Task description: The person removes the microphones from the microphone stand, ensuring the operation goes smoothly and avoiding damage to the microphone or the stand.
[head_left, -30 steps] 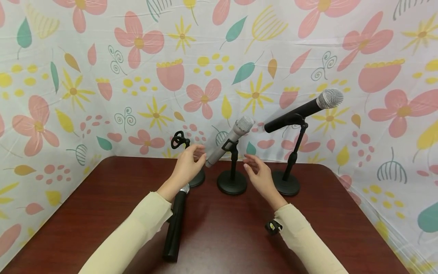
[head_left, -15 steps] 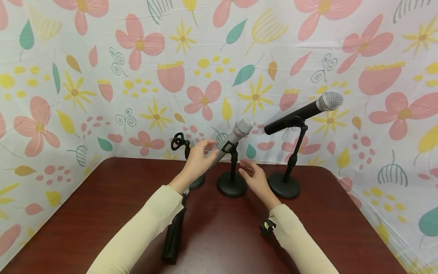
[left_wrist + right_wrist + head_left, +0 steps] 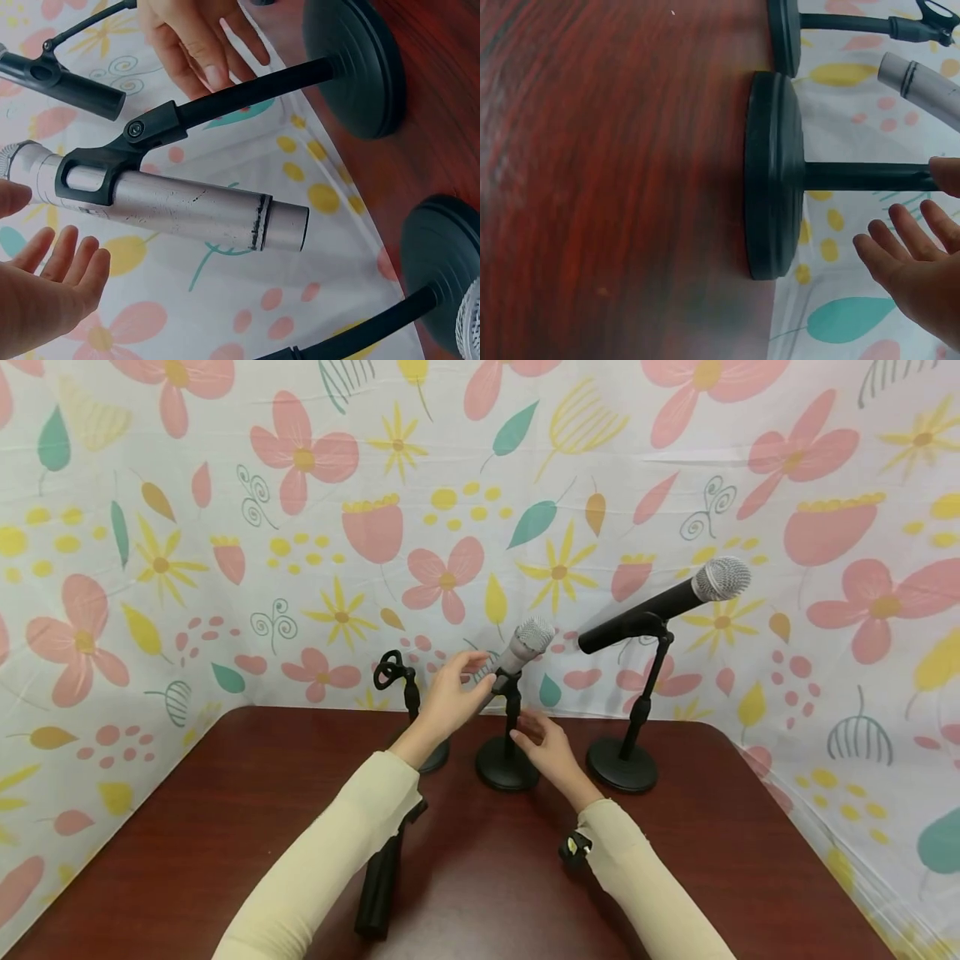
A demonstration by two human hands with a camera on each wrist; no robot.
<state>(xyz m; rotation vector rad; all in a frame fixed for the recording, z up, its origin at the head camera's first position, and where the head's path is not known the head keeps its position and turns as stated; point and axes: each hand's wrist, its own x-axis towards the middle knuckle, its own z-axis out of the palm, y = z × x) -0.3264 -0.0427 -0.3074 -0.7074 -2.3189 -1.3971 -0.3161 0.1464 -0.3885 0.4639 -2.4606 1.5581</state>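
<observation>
A silver-grey microphone [image 3: 525, 643] rests tilted in the clip of the middle black desk stand [image 3: 506, 766]. My left hand [image 3: 453, 693] is beside its body, fingers spread and loosely bent. In the left wrist view, the thumb and fingers of that hand [image 3: 52, 292] lie on either side near the mesh-head end, with no clear grip. My right hand [image 3: 551, 747] is close to the stand's pole on the right. Its thumb overlaps the pole [image 3: 870, 176] in the right wrist view, fingers apart from it; contact cannot be told.
At left stands another desk stand with an empty clip [image 3: 390, 668]. A black microphone [image 3: 378, 893] lies on the table [image 3: 187, 827], its head hidden behind my left arm. A third stand [image 3: 637, 718] at right bears a black microphone [image 3: 660, 610]. Flowered cloth hangs behind.
My left hand has moved right, from the silver microphone's lower end up along its body. My right hand has shifted slightly left and down, closer to the middle stand's pole.
</observation>
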